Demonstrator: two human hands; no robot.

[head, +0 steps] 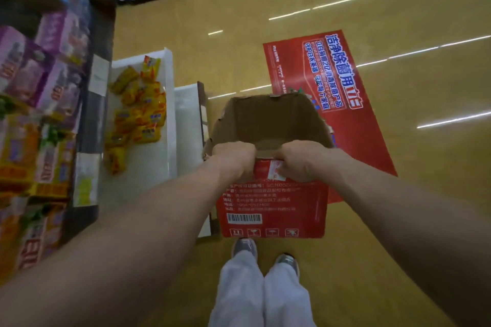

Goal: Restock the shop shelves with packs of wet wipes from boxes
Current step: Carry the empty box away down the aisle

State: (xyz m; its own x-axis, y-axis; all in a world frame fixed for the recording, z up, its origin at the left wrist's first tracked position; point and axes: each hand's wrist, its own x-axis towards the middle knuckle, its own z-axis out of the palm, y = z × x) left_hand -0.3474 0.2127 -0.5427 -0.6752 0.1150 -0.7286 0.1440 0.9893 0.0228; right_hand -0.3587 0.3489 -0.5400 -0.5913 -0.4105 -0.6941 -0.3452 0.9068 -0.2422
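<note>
A red cardboard box (273, 204) with a barcode and an open top is held over the floor in front of me. Its brown inside shows nothing in it. My left hand (233, 156) grips the near rim on the left and my right hand (300, 159) grips the same rim on the right, fingers curled over the edge. Shelves (87, 125) on the left carry purple and yellow-orange packs (39, 79); whether they are wet wipes I cannot tell.
A white bin (170, 103) of small yellow packets stands at the shelf foot, with a second white bin (188, 119) beside it. A red floor sticker (329, 82) lies beyond the box. My feet (263, 255) stand on yellow floor below the box.
</note>
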